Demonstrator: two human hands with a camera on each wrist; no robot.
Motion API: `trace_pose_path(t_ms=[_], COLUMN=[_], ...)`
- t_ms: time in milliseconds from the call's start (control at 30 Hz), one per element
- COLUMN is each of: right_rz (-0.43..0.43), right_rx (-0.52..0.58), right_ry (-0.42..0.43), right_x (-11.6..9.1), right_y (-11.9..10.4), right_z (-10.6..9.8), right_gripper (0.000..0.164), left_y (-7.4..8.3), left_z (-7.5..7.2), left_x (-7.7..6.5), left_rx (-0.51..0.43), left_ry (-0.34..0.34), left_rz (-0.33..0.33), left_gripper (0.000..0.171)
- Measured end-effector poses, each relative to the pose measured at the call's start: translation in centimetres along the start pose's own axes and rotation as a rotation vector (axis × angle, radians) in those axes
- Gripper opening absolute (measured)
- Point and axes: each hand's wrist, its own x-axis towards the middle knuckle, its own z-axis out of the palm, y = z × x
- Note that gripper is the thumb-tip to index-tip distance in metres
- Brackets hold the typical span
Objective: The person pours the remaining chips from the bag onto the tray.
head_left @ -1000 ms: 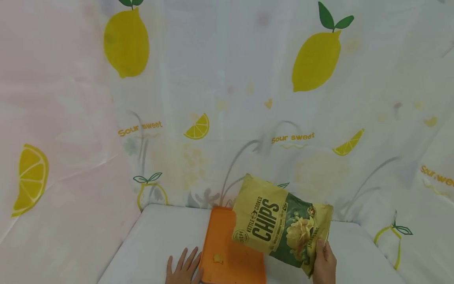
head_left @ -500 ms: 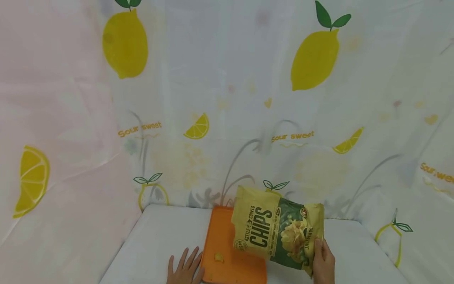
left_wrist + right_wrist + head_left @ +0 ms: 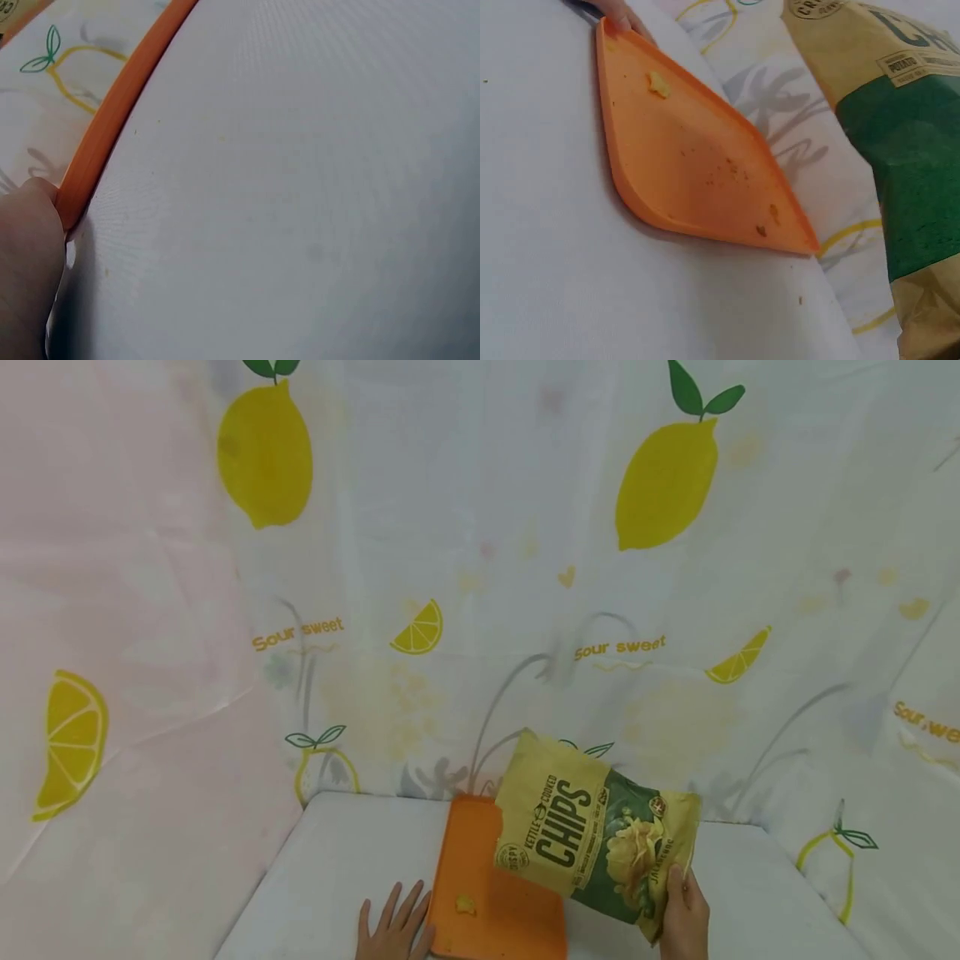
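Right hand [image 3: 686, 910] grips the gold-and-green printed bag of kettle-cooked chips [image 3: 592, 835] by its right end, toward the near corner, thumb across the printed front; the other fingers are hidden behind it. The bag is held up in the air, front toward the head camera, tilted so that its left end rides higher. It covers the far right part of the tray in the head view, yet the right wrist view shows a gap between them. Whether its left end is torn open cannot be told.

I judge the bag light, its thin film soft, creasing and a little slippery, and anything inside brittle. A pinch on the flat end, as here, should spare the contents, though the free end may sag or swing; a squeeze round the middle would risk crushing.

Below lies the shallow orange rectangular tray [image 3: 498, 927], likely stiff and best steadied by its rim. On it are a small yellow chip piece [image 3: 465, 905], left of the middle, and scattered brown crumbs [image 3: 735, 172]. At the tray's left edge the left hand [image 3: 392, 931] rests with fingers spread straight, grasping nothing visible, touching the rim.

Beneath is the white table [image 3: 352, 852]; beyond hangs the pale lemon-printed cloth [image 3: 480, 527].
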Motion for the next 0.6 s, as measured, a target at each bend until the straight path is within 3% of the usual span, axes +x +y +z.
trace_pose_path(t_ms=[67,200,367,400,467,500,600], right_rz=[0.033,0.043,0.097,0.091,0.077,0.072,0.092], right_rx=[0.052,0.001,0.111,0.117,0.079,0.057,0.100], right_ry=[-0.019,-0.067,-0.109,-0.115,-0.115,-0.120,-0.153], right_x=[-0.1,0.2,0.3,0.3,0.4,0.4,0.3], right_y=[-0.2,-0.5,-1.0,-1.0,-0.9,-0.8,-0.4], right_z=[0.0,0.0,-0.1,-0.1,-0.1,0.0,0.0], right_gripper=[0.068,0.066,0.072,0.073,0.073,0.074,0.075], left_y=[-0.3,-0.9,-0.6,-0.5,-0.4,-0.3,-0.3], left_z=[-0.3,-1.0,-1.6,-1.7,-1.6,-1.5,-0.9], left_x=[-0.5,0.1,0.5,0.8,0.9,1.0,0.6], left_rx=[0.036,0.079,0.025,0.003,0.019,-0.003,-0.010], left_ry=[0.019,-0.049,-0.176,-0.192,-0.197,-0.190,-0.148], left_rz=[0.100,0.219,0.160,0.116,0.106,0.066,0.022], left_gripper=[0.091,0.108,0.101,0.093,0.095,0.087,0.078])
